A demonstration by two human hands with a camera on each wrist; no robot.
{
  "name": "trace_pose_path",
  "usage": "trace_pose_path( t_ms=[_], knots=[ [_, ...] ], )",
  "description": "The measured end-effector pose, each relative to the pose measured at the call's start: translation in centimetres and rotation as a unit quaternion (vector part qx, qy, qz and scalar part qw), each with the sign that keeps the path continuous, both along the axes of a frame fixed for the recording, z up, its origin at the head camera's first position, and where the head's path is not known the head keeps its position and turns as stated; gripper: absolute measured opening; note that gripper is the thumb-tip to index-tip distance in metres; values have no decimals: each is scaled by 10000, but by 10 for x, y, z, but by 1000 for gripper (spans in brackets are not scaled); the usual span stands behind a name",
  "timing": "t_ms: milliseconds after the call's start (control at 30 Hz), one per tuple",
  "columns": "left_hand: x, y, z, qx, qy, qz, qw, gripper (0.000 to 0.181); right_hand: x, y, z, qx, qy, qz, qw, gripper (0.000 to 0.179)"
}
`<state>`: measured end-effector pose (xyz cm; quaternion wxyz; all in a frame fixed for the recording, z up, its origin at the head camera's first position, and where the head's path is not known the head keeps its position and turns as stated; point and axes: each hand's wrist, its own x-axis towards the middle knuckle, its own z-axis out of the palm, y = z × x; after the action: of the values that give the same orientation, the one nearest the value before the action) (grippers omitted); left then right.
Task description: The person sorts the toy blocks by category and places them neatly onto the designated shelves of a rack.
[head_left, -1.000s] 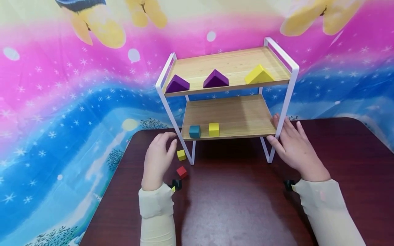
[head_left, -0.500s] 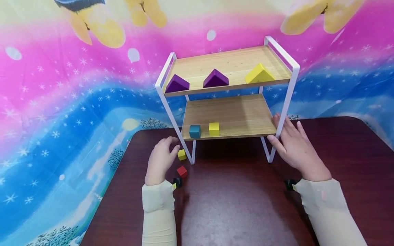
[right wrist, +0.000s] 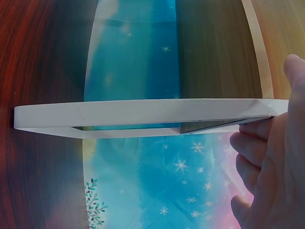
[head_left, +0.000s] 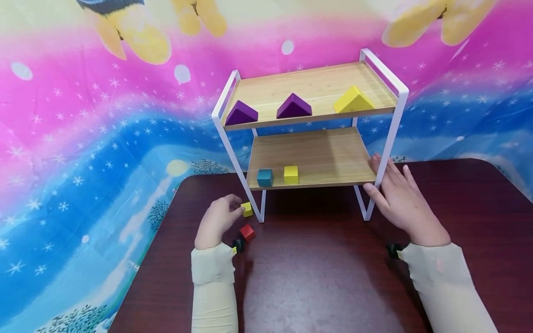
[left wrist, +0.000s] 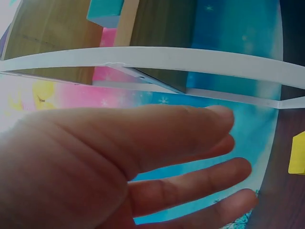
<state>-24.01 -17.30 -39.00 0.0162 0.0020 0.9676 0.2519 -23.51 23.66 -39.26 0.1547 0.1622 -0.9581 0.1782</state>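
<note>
My left hand (head_left: 218,219) is beside the small yellow cube (head_left: 247,209) on the table, by the shelf's left foot. In the head view its thumb tip overlaps the cube. In the left wrist view a gap separates the fingertips from the yellow cube (left wrist: 298,153), and the fingers are fairly straight. Just nearer lies a red cube (head_left: 247,232). My right hand (head_left: 405,206) rests with extended fingers against the right side of the two-tier shelf (head_left: 308,152), its thumb near the front post. In the right wrist view that hand (right wrist: 281,167) lies along the white frame (right wrist: 143,112).
Two purple triangular blocks (head_left: 241,113) (head_left: 294,106) and a yellow one (head_left: 354,100) line the top tier's front edge. A teal cube (head_left: 264,177) and another yellow cube (head_left: 291,175) sit on the lower tier. Behind the dark table (head_left: 316,277) hangs a printed cloth (head_left: 125,152).
My left hand has lowered toward the yellow cube on the table, its thumb now overlapping it in the head view. My right hand stays against the shelf's side.
</note>
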Motion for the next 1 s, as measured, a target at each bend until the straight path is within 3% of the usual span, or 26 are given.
trace_pose_path(
  t_ms=[200,667,1000],
  knots=[
    [-3,1,-6,-74,-425,-49,9991,32,0,0,0,-17,-31,3,10000,66],
    [-6,2,-16,126,-1011,-189,9946,40,0,1,-1,-87,-38,35,9999,66],
    [-8,3,-24,-54,-1412,-338,9894,40,-1,1,-1,-110,-50,64,9999,66]
  ],
)
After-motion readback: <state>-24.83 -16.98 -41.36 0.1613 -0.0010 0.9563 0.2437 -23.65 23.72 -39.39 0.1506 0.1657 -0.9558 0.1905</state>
